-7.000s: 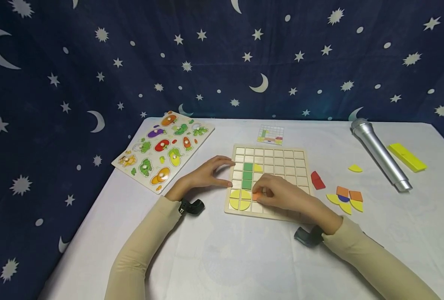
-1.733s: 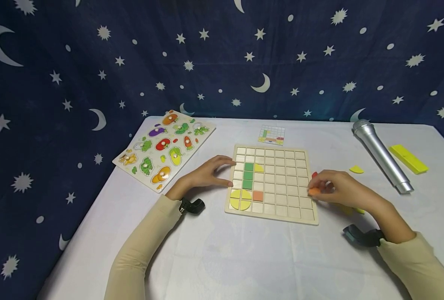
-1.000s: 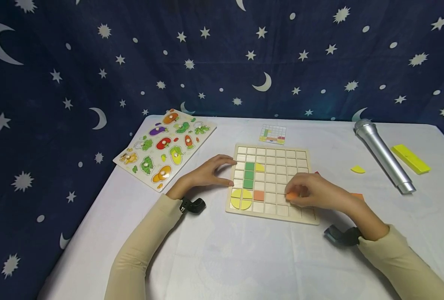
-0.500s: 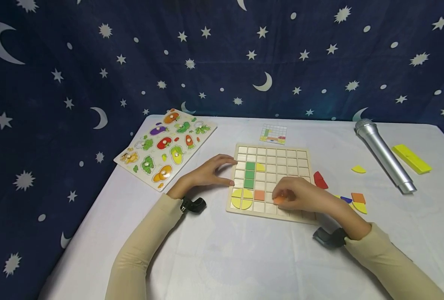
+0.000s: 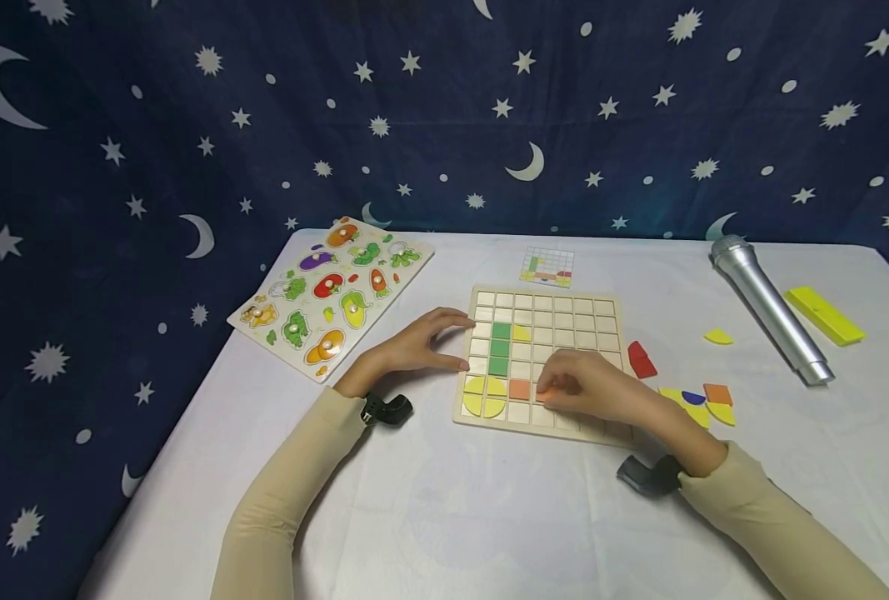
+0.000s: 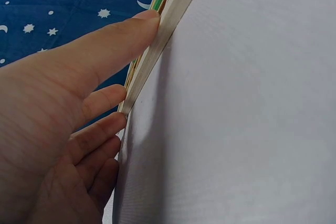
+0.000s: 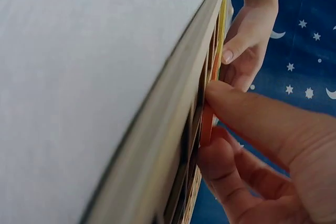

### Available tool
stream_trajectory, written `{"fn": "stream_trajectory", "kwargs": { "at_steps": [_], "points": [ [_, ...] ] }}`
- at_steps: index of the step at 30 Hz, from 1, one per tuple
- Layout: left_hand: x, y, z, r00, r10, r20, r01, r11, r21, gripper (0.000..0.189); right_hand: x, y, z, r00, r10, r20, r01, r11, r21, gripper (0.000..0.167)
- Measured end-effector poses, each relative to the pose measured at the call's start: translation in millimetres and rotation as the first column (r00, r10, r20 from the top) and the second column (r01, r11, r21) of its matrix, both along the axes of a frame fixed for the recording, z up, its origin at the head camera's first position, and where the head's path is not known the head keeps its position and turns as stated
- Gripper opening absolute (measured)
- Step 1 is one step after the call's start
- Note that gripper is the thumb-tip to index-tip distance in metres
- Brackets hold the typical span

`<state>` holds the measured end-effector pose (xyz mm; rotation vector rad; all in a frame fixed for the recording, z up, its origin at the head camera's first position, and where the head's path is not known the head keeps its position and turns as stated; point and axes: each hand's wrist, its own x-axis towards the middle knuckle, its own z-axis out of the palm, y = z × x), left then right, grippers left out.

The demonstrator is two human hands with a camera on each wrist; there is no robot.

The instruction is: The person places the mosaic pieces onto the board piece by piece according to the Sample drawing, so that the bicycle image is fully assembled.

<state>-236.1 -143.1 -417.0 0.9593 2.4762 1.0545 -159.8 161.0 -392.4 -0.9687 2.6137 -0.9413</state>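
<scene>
A square wooden grid board [image 5: 586,308] lies on the white table. My left hand [image 5: 417,343] touches its left edge, thumb and fingers spread apart. Set in the grid are a column of green squares [image 5: 500,348], yellow quarter-circles forming a disc [image 5: 485,397], one more yellow quarter-circle [image 5: 521,333] and an orange square [image 5: 519,389]. Just right of that square, my right hand [image 5: 590,385] pinches another orange square tile [image 7: 207,124] between thumb and fingers, down at the grid in the right wrist view. That hand hides some cells behind it.
Red pieces [image 5: 642,361] lie right of the board, near loose yellow, blue and orange [image 5: 717,394] pieces. A small pattern card [image 5: 547,267] lies behind it. A vegetable peg puzzle [image 5: 332,300] is left; a silver microphone [image 5: 770,308] and yellow block [image 5: 823,317] are right.
The first orange square, earlier under my right hand, now lies on the board. That hand has since brought a second one leftward from the right side. My left hand has stayed at the edge.
</scene>
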Motion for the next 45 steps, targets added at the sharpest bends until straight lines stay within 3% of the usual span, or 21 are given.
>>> {"fn": "stream_trajectory", "kwargs": {
  "at_steps": [10,26,32,36,45],
  "points": [
    [-0.6,-0.1,-0.8,1.0,-0.002,0.009,0.002,1.0,0.007,0.068,0.7,-1,0.1,0.996,-0.073,0.05,0.072,0.997,0.016,0.017],
    [1.2,0.4,1.1,1.0,0.002,0.005,-0.002,1.0,0.007,0.068,-0.6,2,3.9,0.997,-0.025,0.07,0.023,0.999,0.026,0.016],
    [0.6,0.5,-0.6,1.0,0.006,0.012,-0.006,1.0,-0.002,0.069,-0.9,12,7.0,0.995,0.03,0.091,-0.031,0.999,0.011,0.02],
    [0.3,0.5,-1.5,1.0,0.008,0.009,-0.008,1.0,-0.003,0.069,1.0,21,11.7,0.995,0.02,0.099,-0.02,1.0,0.005,0.02],
    [1.6,1.5,0.5,1.0,0.005,0.025,-0.005,1.0,-0.001,0.069,4.6,47,20.5,0.998,0.053,0.028,-0.052,0.998,-0.024,0.018]
  ]
}}
